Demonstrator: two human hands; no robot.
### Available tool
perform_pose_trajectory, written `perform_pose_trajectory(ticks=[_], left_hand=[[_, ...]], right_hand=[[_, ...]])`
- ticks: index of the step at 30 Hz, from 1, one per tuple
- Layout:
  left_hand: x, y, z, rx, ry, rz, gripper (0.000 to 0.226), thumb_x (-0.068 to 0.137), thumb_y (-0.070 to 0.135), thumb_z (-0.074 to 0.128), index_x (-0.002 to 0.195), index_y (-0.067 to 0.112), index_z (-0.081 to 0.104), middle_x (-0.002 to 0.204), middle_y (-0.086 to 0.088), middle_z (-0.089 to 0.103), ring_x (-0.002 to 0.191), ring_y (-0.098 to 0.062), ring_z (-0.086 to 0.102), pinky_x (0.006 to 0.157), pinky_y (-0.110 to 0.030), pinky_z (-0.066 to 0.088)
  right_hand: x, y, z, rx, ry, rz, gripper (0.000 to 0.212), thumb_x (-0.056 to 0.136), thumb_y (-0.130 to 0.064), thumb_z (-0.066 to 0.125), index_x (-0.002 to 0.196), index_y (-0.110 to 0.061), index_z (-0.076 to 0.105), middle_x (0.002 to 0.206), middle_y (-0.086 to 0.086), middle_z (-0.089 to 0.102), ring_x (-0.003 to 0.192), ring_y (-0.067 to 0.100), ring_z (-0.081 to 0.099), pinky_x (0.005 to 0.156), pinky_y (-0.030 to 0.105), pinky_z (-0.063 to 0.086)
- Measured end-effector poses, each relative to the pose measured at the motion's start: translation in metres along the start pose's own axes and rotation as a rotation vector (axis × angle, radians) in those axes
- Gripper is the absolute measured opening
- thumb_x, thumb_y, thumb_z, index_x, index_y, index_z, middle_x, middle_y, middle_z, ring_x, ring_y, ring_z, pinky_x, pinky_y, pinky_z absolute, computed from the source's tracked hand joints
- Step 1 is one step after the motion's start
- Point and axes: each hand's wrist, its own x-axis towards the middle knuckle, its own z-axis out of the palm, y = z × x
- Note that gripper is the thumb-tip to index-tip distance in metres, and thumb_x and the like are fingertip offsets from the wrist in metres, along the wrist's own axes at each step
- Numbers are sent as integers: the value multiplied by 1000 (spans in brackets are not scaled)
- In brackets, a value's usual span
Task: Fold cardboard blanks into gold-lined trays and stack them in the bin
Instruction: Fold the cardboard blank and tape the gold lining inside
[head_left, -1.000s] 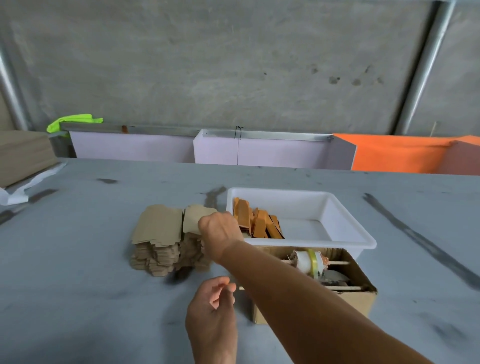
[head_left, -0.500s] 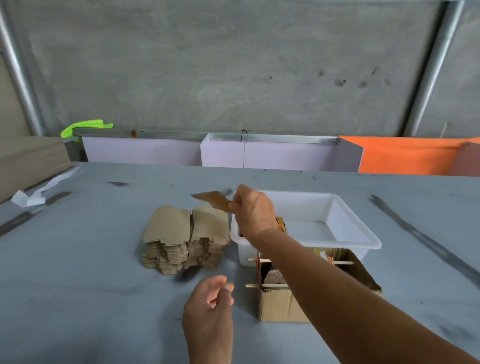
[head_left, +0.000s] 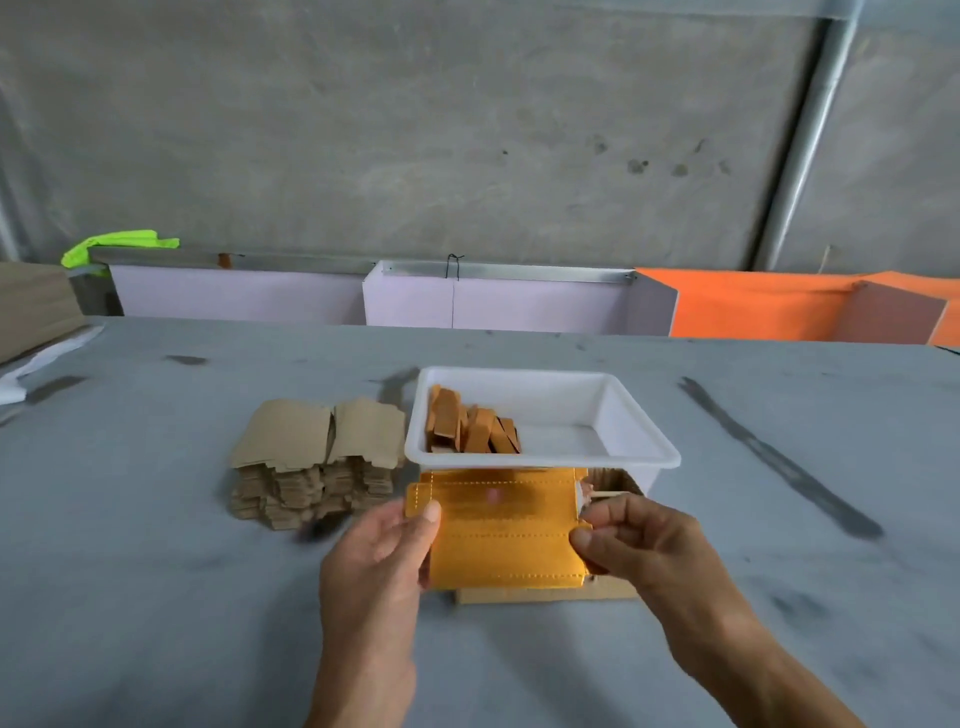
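A flat cardboard blank (head_left: 498, 535) with its gold side up is held between both hands above the table's near middle. My left hand (head_left: 376, 566) grips its left edge, thumb on top. My right hand (head_left: 631, 540) pinches its right edge. Behind the blank stands a white bin (head_left: 639, 457) with several folded gold-lined trays (head_left: 467, 428) leaning at its left end. A stack of brown cardboard blanks (head_left: 317, 462) lies left of the bin.
A brown cardboard box (head_left: 613, 590) sits under the blank, mostly hidden. The grey table (head_left: 156, 597) runs to lilac (head_left: 498, 306) and orange (head_left: 753, 312) panels at the back. Flat cardboard sheets (head_left: 31, 306) lie at the far left.
My right hand lifted one blank off the stack and brought it toward me. My left hand rose to take its left edge, and the blank now shows its gold side.
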Motion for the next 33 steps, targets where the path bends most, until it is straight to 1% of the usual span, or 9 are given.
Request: perform_pose_trajectory(ticks=[3,8,12,16,20,22,24,29,33], left_hand=[[-8,-11,5,48,-13,-37,7,83,5,65,80,11,69,66,1,72,57,-9,64,56,-29,49],[-15,-27,7,107,-30,-57,9,81,2,67,77,9,70,64,-3,71,62,-19,62,55,-29,47],[-19,-31,8,134,-96,-19,8,81,-1,65,77,6,69,64,-4,70,58,-14,62,55,-28,50],[-18,-35,4,180,-171,96,14,80,-5,65,75,7,67,65,-3,71,56,-7,61,52,-16,49],[-5,-42,-11,536,-133,484,23,74,-3,72,71,20,69,69,10,69,64,-4,58,64,-14,46],[-2,-48,-21,789,-181,756,13,70,1,70,71,14,68,73,9,67,71,-5,56,67,-19,45],[-4,-54,-30,988,-308,928,6,70,8,61,70,11,66,74,5,65,75,-10,54,67,-25,43],[-19,-65,-40,1265,-596,1027,11,73,18,52,69,17,62,76,5,60,74,-17,56,65,-30,41],[-28,-68,-39,1309,-700,1043,18,78,22,50,66,19,63,73,5,59,70,-15,57,61,-30,45]], right_hand=[[-19,5,-13,17,-38,30,6,74,3,69,74,-3,68,68,16,68,62,20,63,63,25,52],[-32,12,-25,1,10,92,9,78,-6,69,86,-7,71,77,8,71,75,18,65,70,27,49],[-26,18,-29,-13,70,101,27,76,-21,70,102,-17,69,92,4,72,90,18,66,75,27,51],[-19,22,-25,-28,28,-4,11,79,-6,70,85,-14,71,73,2,71,70,13,66,59,20,50],[-16,36,-21,-430,133,-392,22,74,-2,75,67,-22,71,71,-10,69,71,3,62,66,15,47],[-18,45,-22,-689,127,-682,16,71,0,77,70,-15,70,75,-9,67,75,11,63,68,23,49],[-24,59,-23,-887,59,-819,12,72,-1,76,69,-10,69,75,-4,66,72,20,62,63,32,50],[-42,80,-28,-1197,-126,-810,18,84,-22,60,68,-17,67,77,-7,65,72,17,61,65,29,40],[-47,79,-30,-1298,-217,-764,19,85,-21,57,67,-20,65,72,-7,62,68,17,60,64,28,41]])
